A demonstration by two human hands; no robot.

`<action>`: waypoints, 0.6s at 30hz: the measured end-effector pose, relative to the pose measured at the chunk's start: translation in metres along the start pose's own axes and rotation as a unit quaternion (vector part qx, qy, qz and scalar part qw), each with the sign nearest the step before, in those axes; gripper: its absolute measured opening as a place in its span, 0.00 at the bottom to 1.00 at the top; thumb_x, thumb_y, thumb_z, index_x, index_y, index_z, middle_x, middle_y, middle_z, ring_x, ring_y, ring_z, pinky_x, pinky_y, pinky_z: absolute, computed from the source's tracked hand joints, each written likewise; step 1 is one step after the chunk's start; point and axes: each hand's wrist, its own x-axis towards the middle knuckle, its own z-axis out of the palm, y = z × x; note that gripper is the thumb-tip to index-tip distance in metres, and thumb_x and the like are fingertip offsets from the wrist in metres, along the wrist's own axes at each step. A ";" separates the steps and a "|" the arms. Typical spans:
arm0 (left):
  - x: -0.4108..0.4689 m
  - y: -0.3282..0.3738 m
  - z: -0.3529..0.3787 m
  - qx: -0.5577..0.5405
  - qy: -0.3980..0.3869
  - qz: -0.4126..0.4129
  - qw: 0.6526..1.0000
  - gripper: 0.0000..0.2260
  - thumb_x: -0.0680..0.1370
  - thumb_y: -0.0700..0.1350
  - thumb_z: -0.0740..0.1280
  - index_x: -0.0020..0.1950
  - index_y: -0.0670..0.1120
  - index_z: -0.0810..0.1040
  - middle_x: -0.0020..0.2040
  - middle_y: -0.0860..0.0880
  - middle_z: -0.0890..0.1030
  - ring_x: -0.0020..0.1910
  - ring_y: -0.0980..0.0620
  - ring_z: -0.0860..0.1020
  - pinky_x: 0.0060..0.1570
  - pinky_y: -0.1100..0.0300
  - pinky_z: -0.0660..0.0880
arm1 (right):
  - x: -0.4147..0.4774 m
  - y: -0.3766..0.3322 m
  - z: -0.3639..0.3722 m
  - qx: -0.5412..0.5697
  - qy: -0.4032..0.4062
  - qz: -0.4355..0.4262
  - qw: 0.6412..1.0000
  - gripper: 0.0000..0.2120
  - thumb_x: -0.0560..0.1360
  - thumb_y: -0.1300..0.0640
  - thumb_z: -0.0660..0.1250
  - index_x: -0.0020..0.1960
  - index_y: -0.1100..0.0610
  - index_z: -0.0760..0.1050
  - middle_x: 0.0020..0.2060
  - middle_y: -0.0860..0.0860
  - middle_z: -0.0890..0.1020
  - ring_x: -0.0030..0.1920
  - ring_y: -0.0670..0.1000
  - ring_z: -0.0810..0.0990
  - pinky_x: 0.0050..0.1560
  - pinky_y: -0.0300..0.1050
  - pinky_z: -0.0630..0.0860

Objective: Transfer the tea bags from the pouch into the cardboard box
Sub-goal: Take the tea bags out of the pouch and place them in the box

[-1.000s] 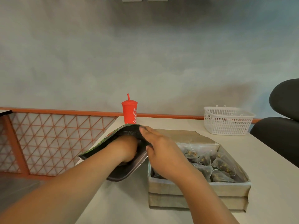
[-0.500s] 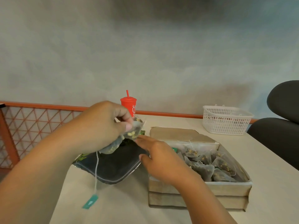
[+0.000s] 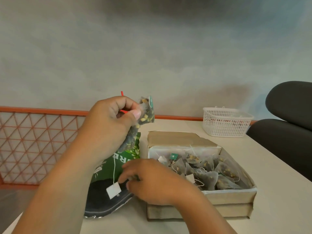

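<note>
My left hand (image 3: 109, 127) is raised above the table and pinches a small bunch of mesh tea bags (image 3: 145, 115). From the bunch a string hangs down to a white paper tag (image 3: 114, 190). Under it lies the green and black pouch (image 3: 104, 198), left of the cardboard box (image 3: 229, 197). The open box holds several pyramid tea bags (image 3: 206, 173). My right hand (image 3: 155, 181) is low between pouch and box, its fingers curled on the pouch's right edge.
A red cup's straw (image 3: 121, 93) shows behind my left hand. A white plastic basket (image 3: 226, 122) stands at the back right of the table. A black chair (image 3: 287, 119) is at the right. An orange lattice railing (image 3: 33, 146) runs along the left.
My left hand has come out of the pouch with tea bags and risen up and to the right. The pouch has dropped flatter, and my right hand has lowered with its edge.
</note>
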 end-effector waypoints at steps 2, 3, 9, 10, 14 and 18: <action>0.001 -0.005 0.004 -0.007 0.021 0.006 1.000 0.10 0.76 0.41 0.66 0.35 0.51 0.78 0.21 0.55 0.73 0.18 0.61 0.67 0.17 0.71 0.61 | -0.001 -0.001 -0.009 0.163 0.018 0.061 0.984 0.16 0.76 0.64 0.59 0.60 0.53 0.75 0.49 0.44 0.78 0.50 0.46 0.76 0.53 0.40 0.72; 0.002 -0.007 0.006 -0.002 0.030 0.011 0.999 0.10 0.76 0.42 0.66 0.35 0.51 0.78 0.22 0.56 0.74 0.18 0.62 0.67 0.19 0.72 0.62 | -0.002 -0.003 -0.013 0.266 0.021 0.083 0.960 0.16 0.76 0.65 0.58 0.61 0.53 0.74 0.47 0.44 0.77 0.48 0.45 0.76 0.52 0.43 0.75; 0.005 -0.014 0.018 0.024 0.065 0.035 0.997 0.11 0.76 0.42 0.66 0.35 0.53 0.77 0.24 0.58 0.75 0.22 0.62 0.69 0.24 0.71 0.67 | -0.002 -0.010 -0.014 0.472 -0.044 0.143 0.869 0.11 0.77 0.62 0.57 0.49 0.47 0.72 0.50 0.51 0.78 0.46 0.51 0.77 0.44 0.40 0.75; 0.004 -0.014 0.019 0.023 0.067 0.038 0.997 0.11 0.76 0.42 0.66 0.35 0.53 0.77 0.25 0.58 0.76 0.22 0.62 0.69 0.24 0.72 0.66 | -0.001 -0.011 -0.011 0.464 -0.058 0.146 0.872 0.12 0.77 0.63 0.57 0.48 0.46 0.72 0.50 0.51 0.77 0.47 0.51 0.76 0.45 0.39 0.74; 0.001 -0.012 0.017 0.002 0.072 0.050 0.996 0.10 0.76 0.41 0.66 0.36 0.53 0.78 0.29 0.54 0.78 0.27 0.61 0.72 0.28 0.69 0.71 | 0.002 -0.009 0.001 0.439 -0.074 0.141 0.884 0.17 0.77 0.65 0.58 0.62 0.53 0.71 0.47 0.51 0.74 0.45 0.48 0.74 0.46 0.36 0.73; -0.001 -0.009 0.016 -0.025 0.074 0.059 0.995 0.10 0.76 0.41 0.66 0.36 0.53 0.79 0.30 0.50 0.78 0.28 0.55 0.73 0.30 0.59 0.72 | 0.005 -0.014 0.011 0.429 -0.096 0.136 0.888 0.10 0.79 0.64 0.57 0.55 0.58 0.75 0.47 0.52 0.73 0.40 0.45 0.73 0.46 0.35 0.73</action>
